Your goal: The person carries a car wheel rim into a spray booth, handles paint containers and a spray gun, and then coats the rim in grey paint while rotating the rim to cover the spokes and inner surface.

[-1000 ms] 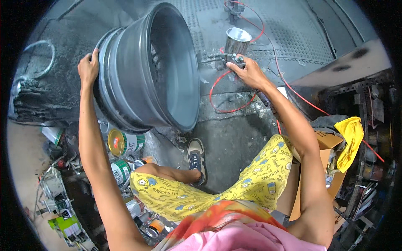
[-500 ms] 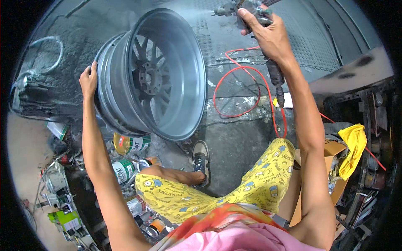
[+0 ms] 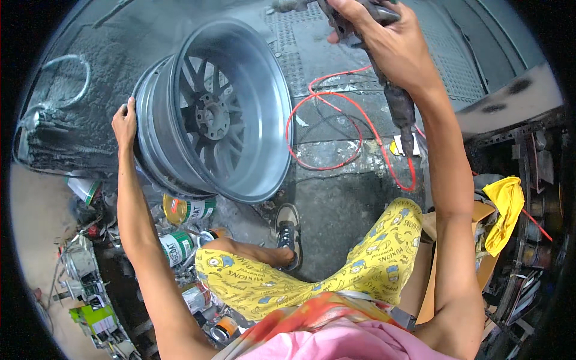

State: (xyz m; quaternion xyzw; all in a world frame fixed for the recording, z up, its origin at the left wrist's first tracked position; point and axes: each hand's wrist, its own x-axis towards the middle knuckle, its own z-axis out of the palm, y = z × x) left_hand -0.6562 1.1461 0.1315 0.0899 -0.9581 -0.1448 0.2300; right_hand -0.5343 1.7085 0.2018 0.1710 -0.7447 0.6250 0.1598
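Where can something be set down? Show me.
Free: the grey concrete floor between the dark-and-tan shoe and yellow printed fabric shorts, below the thin red hose in view. Crowded: left, among green-and-white metal cans; right, around the brown cardboard box.

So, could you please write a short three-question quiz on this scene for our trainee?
1. Which hand holds the spray gun?
2. True or false: the left hand is inside the hollow of the wheel.
3. Choose one: the looped hose is (a) green, (b) red, (c) blue.

Key:
1. The right hand.
2. False; it is at the wheel's outer left edge.
3. (b).
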